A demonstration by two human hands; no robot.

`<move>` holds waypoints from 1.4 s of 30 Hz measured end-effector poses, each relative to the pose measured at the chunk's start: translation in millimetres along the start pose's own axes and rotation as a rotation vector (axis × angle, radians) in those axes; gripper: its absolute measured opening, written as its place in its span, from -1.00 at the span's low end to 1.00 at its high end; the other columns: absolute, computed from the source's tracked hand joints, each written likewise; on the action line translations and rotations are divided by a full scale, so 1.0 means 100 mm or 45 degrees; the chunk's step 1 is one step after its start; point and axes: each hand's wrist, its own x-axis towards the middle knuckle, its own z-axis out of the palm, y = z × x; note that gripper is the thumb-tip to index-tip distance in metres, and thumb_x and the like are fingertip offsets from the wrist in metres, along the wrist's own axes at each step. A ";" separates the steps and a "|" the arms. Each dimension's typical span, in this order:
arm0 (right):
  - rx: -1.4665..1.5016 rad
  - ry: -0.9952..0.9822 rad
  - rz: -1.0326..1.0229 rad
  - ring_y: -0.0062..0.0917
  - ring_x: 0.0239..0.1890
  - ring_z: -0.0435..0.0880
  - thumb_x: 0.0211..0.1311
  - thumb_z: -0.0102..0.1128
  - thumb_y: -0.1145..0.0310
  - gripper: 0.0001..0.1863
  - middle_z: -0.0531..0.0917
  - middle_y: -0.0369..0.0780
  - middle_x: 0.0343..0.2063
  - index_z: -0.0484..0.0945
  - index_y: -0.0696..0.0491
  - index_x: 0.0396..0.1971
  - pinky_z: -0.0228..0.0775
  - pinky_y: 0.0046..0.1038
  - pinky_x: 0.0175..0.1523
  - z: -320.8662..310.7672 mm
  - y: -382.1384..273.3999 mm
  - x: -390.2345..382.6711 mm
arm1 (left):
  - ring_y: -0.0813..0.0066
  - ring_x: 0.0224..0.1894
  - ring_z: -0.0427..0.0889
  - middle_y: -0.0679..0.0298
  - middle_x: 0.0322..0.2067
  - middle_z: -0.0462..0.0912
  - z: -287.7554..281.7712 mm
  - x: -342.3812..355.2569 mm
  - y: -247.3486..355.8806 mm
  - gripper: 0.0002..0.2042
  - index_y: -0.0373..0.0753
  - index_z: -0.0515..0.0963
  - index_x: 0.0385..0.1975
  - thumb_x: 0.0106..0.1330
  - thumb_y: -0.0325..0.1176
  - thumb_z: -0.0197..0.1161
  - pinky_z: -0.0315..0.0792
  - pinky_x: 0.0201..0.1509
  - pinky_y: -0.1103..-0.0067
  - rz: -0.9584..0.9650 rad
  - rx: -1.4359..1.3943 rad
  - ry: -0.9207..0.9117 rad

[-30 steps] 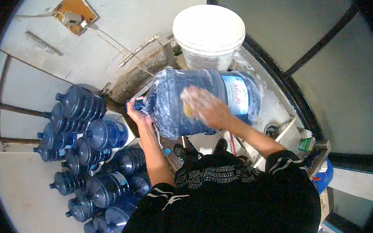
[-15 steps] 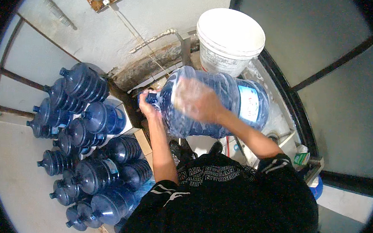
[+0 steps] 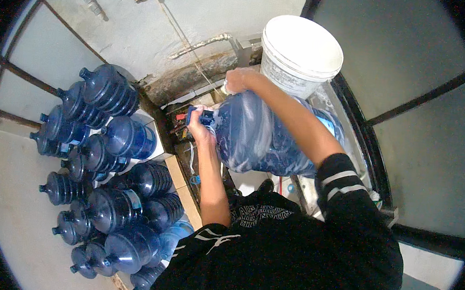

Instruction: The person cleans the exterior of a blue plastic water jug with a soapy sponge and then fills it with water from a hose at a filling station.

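The big blue water bottle (image 3: 257, 136) lies on its side, soapy, its long axis running rightward from the fingers of the left hand (image 3: 201, 129), which are wrapped about its neck end. The right hand (image 3: 238, 81) is at the bottle's far edge, near the shoulder, fingers curled (round what, I can't tell; something pale shows there). From those fingers, the bottle's body lies rightward and back toward the person, under the right forearm (image 3: 294, 111).

The left hand (image 3: 198, 127) is curled in a grip atop a nearly straight forearm (image 3: 212, 184), while the right hand (image 3: 238, 82) reaches farther forward, wrist bent, its forearm slanting up leftward.
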 end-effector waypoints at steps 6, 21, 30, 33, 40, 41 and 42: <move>-0.123 0.183 0.020 -0.24 -0.20 0.65 -0.03 0.05 0.25 -0.71 0.65 -0.02 -0.28 0.66 0.10 -0.42 0.42 -0.19 -0.05 0.01 -0.70 -0.37 | 0.42 -0.53 0.54 0.25 -0.56 0.53 -0.10 0.12 0.01 -0.90 -0.31 0.49 -0.53 0.03 -0.41 0.16 0.44 -0.39 0.54 0.018 0.085 0.251; 0.123 1.171 0.659 -0.12 0.07 0.44 0.12 0.06 0.24 -0.62 0.48 0.01 0.00 0.48 0.15 -0.12 0.17 -0.13 0.20 0.88 -0.08 -1.59 | 0.30 -0.49 0.55 0.22 -0.55 0.50 0.04 0.16 -0.01 -0.88 -0.28 0.41 -0.54 0.06 -0.36 0.08 0.50 -0.36 0.44 -0.106 0.151 0.443; 0.161 1.264 0.757 -0.18 0.27 0.20 0.15 0.01 0.22 -0.50 0.30 0.06 0.16 0.34 0.16 0.07 -0.06 -0.17 0.32 1.19 -0.22 -1.80 | 0.23 -0.55 0.58 0.09 -0.58 0.55 0.09 0.01 0.01 -0.83 -0.36 0.41 -0.65 -0.03 -0.37 0.14 0.52 -0.37 0.38 -0.069 0.079 0.511; 0.468 1.487 0.835 -0.05 0.36 -0.05 0.14 0.06 0.22 -0.31 0.09 0.14 0.26 0.08 0.17 0.22 -0.27 -0.06 0.37 2.11 -0.62 -2.19 | 0.28 -0.60 0.52 0.16 -0.62 0.50 -0.13 0.11 -0.06 -0.86 -0.32 0.39 -0.66 -0.02 -0.38 0.11 0.49 -0.44 0.41 -0.011 0.118 0.586; 0.343 1.438 0.953 -0.03 0.37 -0.08 0.28 -0.13 0.15 -0.39 0.09 0.08 0.28 0.10 0.17 0.24 -0.34 -0.01 0.36 1.87 -0.28 -2.25 | 0.31 -0.53 0.52 0.21 -0.59 0.50 -0.26 0.23 -0.04 -0.86 -0.22 0.40 -0.56 0.08 -0.30 0.10 0.47 -0.40 0.46 -0.196 0.102 0.334; 0.338 1.455 0.925 -0.09 0.36 -0.02 0.29 -0.15 0.15 -0.44 0.17 0.03 0.26 0.19 0.17 0.20 -0.31 -0.03 0.37 1.69 -0.10 -2.17 | 0.31 -0.51 0.52 0.21 -0.57 0.51 -0.25 0.22 -0.04 -0.85 -0.23 0.40 -0.56 0.10 -0.29 0.09 0.48 -0.37 0.44 -0.182 0.147 0.353; 0.333 1.459 0.900 -0.15 0.35 0.05 0.29 -0.16 0.16 -0.47 0.25 -0.02 0.23 0.28 0.17 0.16 -0.28 -0.06 0.37 1.52 0.09 -2.10 | 0.30 -0.49 0.54 0.21 -0.56 0.51 -0.39 0.29 -0.07 -0.86 -0.23 0.40 -0.55 0.08 -0.30 0.10 0.49 -0.33 0.42 -0.176 0.087 0.290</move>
